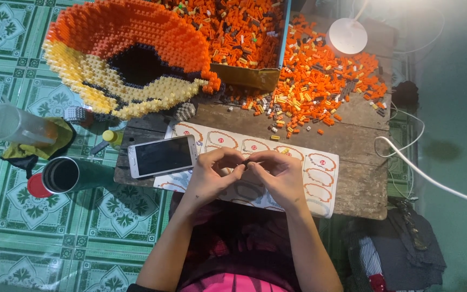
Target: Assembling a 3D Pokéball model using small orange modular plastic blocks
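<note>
My left hand [212, 174] and my right hand [278, 177] meet fingertip to fingertip over a printed instruction sheet [320, 167] on a low wooden table [360, 178]. Both pinch a tiny dark brick piece [244, 162] between them; its shape is too small to tell. A white smartphone [163, 156] with a dark screen lies on the sheet just left of my left hand. A large orange, yellow and black brick-built curved model [120, 54] stands at the table's far left.
A pile of loose orange bricks [320, 86] covers the table's far side, beside a cardboard box [239, 32] full of more. A white lamp base [348, 35] and white cable [422, 173] are at right. A dark cup [66, 174] and clear bottle [14, 125] sit on the green tiled floor.
</note>
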